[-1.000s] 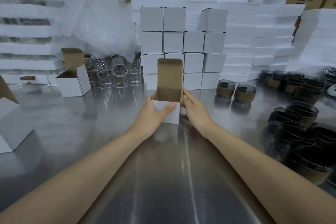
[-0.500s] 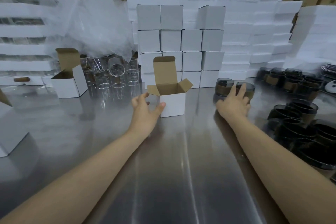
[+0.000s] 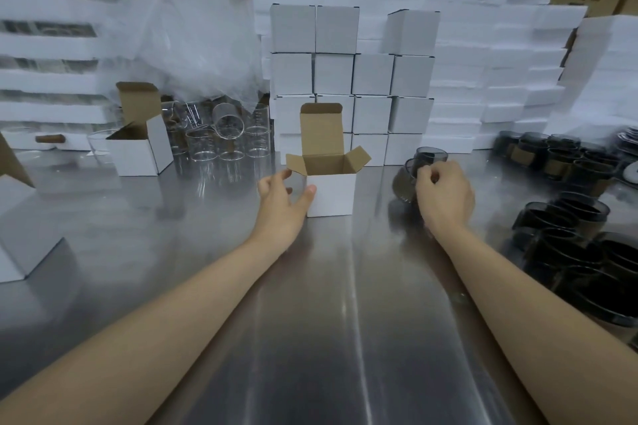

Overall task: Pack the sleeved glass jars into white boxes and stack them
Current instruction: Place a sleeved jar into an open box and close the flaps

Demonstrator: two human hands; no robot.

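Note:
An open white box (image 3: 332, 193) with brown flaps stands upright in the middle of the steel table. My left hand (image 3: 281, 197) rests against its left side, thumb on the front face, fingers loosely spread. To the right, my right hand (image 3: 443, 193) grips a dark sleeved glass jar (image 3: 404, 183) that is tilted on its side; a second jar (image 3: 429, 154) stands just behind it. A wall of closed white boxes (image 3: 352, 79) is stacked behind the open box.
Many more dark sleeved jars (image 3: 573, 238) crowd the right side. Clear glass jars (image 3: 224, 138) and another open box (image 3: 139, 145) stand at left. A box (image 3: 20, 241) lies at the far left edge. Foam trays (image 3: 500, 79) and plastic wrap (image 3: 193, 34) fill the back.
My right hand left the box, reached right to the two jars and now curls round the nearer one, tipping it. My left hand stays at the box's left side.

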